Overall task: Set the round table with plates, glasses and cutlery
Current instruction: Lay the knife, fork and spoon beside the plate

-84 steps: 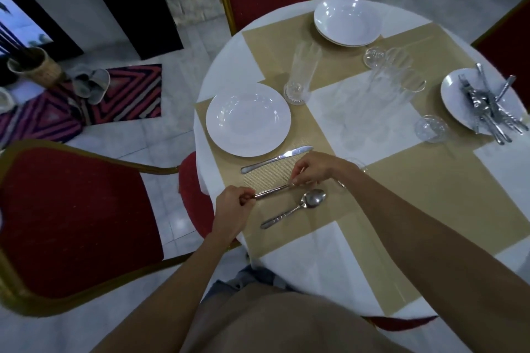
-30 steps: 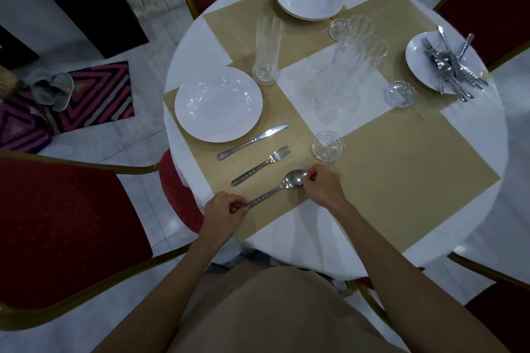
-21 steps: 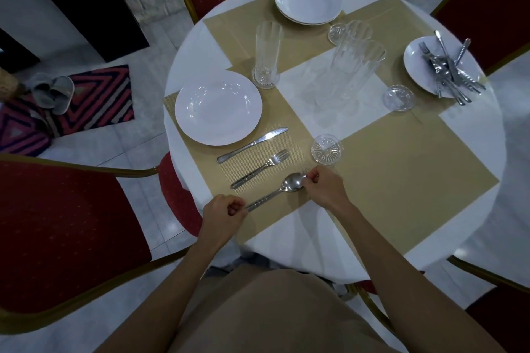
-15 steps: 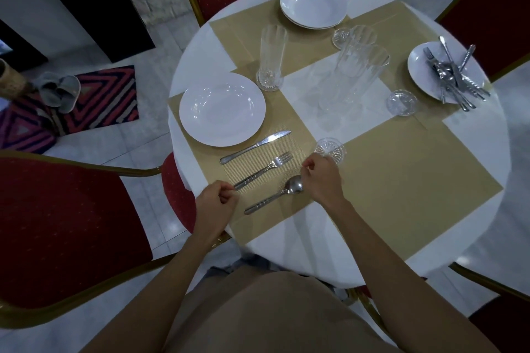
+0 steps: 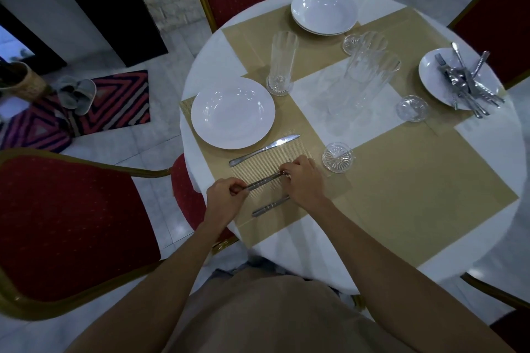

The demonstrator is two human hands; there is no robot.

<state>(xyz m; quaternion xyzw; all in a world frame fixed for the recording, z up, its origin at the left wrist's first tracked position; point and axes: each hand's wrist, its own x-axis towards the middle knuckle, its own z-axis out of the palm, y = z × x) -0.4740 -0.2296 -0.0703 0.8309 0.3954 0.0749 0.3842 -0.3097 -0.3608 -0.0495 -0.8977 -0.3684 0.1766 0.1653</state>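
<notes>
A white plate (image 5: 233,112) sits on a beige placemat (image 5: 304,137) at the table's left. A knife (image 5: 263,149) lies just below the plate. Below the knife lies the fork (image 5: 263,180): my left hand (image 5: 226,191) pinches its handle end and my right hand (image 5: 301,180) pinches its head end, hiding the tines. The spoon (image 5: 269,206) lies nearest me, its bowl hidden under my right hand. A tall glass (image 5: 282,61) stands right of the plate's top.
A stack of white bowls (image 5: 324,10) sits at the far side. Stacked glasses (image 5: 370,71) stand mid-table with small glass coasters (image 5: 337,157) around. A plate with several pieces of cutlery (image 5: 464,83) sits at right. Red chairs (image 5: 71,223) ring the round table (image 5: 487,146).
Both hands left the spoon and moved up to the fork, now pinching its two ends. The spoon stays where it was laid.
</notes>
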